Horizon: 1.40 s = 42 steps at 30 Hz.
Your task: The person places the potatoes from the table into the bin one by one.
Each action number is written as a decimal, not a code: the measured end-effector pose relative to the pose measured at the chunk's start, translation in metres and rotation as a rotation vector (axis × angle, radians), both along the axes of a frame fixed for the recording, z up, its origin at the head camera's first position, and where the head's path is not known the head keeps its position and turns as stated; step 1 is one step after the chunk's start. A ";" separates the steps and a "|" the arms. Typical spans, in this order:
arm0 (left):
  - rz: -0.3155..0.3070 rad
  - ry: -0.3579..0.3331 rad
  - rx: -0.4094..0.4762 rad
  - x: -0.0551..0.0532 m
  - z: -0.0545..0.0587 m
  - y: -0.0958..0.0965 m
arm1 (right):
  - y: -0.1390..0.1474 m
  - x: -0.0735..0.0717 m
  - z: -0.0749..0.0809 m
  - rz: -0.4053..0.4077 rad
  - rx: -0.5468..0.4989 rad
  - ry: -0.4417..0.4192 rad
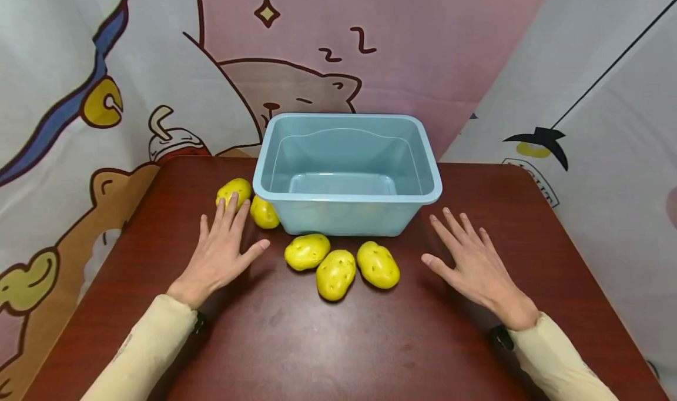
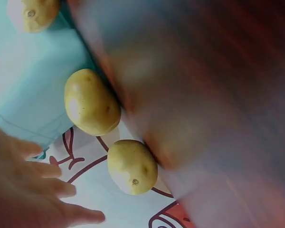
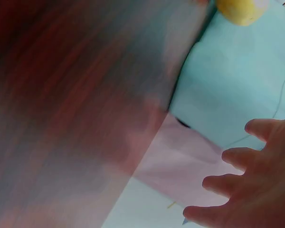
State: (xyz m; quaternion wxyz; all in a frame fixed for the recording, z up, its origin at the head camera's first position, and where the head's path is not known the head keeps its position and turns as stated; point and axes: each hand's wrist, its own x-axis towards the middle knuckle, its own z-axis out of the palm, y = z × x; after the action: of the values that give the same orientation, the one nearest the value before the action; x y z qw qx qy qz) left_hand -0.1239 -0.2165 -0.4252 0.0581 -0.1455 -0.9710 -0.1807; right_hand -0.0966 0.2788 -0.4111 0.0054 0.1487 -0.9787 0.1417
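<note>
Several yellow potatoes lie on the table around a light blue plastic tub (image 1: 346, 216). Three are in front of it: a left potato (image 1: 307, 252), a middle potato (image 1: 335, 275) and a right potato (image 1: 378, 265). Two more, a far potato (image 1: 234, 191) and a near potato (image 1: 264, 212), sit at the tub's left side. My left hand (image 1: 219, 251) is spread beside these two, its fingertips overlapping the far one in the head view; the left wrist view shows them apart. To the tub's right, my right hand (image 1: 471, 266) is spread with fingers straight, holding nothing.
The dark red-brown wooden table (image 1: 328, 354) has a glossy top. Behind it hangs a cartoon-printed cloth (image 1: 412, 48), which also runs down both sides. The tub stands at the table's back edge, its inside bare.
</note>
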 end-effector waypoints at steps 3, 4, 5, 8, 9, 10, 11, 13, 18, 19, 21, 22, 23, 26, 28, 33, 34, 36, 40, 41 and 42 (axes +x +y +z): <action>-0.006 0.064 0.077 -0.003 0.006 0.000 | -0.007 0.004 0.002 0.027 -0.023 -0.011; -0.009 0.086 0.107 -0.004 0.009 0.001 | -0.009 0.005 0.003 0.035 -0.030 -0.013; -0.013 0.109 0.138 -0.006 0.012 0.001 | -0.012 0.006 0.003 0.045 -0.036 -0.015; -0.026 0.156 0.229 -0.012 0.021 0.005 | -0.020 0.010 0.004 0.076 -0.052 -0.015; -0.029 0.165 0.258 -0.015 0.025 0.007 | -0.022 0.012 0.004 0.086 -0.056 -0.013; -0.034 0.173 0.284 -0.018 0.028 0.009 | -0.025 0.012 0.004 0.096 -0.059 -0.012; -0.038 0.177 0.310 -0.021 0.032 0.011 | -0.028 0.013 0.004 0.106 -0.063 -0.012; -0.041 0.175 0.351 -0.027 0.038 0.016 | -0.034 0.014 0.004 0.127 -0.070 -0.013; -0.038 0.121 0.424 -0.040 0.050 0.025 | -0.046 0.016 0.001 0.179 -0.115 -0.036; -0.035 0.102 0.435 -0.042 0.051 0.026 | -0.048 0.016 0.001 0.187 -0.128 -0.045; -0.034 0.072 0.458 -0.046 0.051 0.028 | -0.052 0.017 0.000 0.197 -0.154 -0.066; -0.033 0.060 0.467 -0.048 0.051 0.029 | -0.054 0.017 -0.001 0.200 -0.167 -0.079; -0.034 0.052 0.476 -0.049 0.051 0.030 | -0.056 0.017 -0.002 0.203 -0.179 -0.090; -0.046 0.046 0.497 -0.053 0.051 0.032 | -0.061 0.016 -0.004 0.210 -0.200 -0.123; -0.056 0.048 0.502 -0.055 0.051 0.035 | -0.065 0.014 -0.006 0.212 -0.211 -0.145; -0.063 0.042 0.506 -0.058 0.048 0.037 | -0.075 0.011 -0.011 0.207 -0.223 -0.187; -0.061 0.040 0.507 -0.058 0.048 0.038 | -0.076 0.010 -0.011 0.206 -0.226 -0.191; -0.058 0.037 0.505 -0.058 0.047 0.038 | -0.079 0.009 -0.013 0.204 -0.223 -0.190; -0.060 0.043 0.493 -0.059 0.045 0.039 | -0.082 0.008 -0.016 0.204 -0.212 -0.177; -0.062 0.045 0.491 -0.059 0.045 0.039 | -0.083 0.007 -0.017 0.209 -0.207 -0.170; -0.062 0.047 0.490 -0.058 0.045 0.040 | -0.083 0.006 -0.018 0.215 -0.203 -0.162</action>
State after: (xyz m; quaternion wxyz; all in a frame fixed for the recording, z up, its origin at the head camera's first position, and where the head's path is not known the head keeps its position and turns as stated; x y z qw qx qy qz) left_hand -0.1822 -0.1769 -0.3803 0.1086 -0.1612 -0.8916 -0.4091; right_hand -0.0904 0.1954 -0.4292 -0.0739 0.2393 -0.9350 0.2511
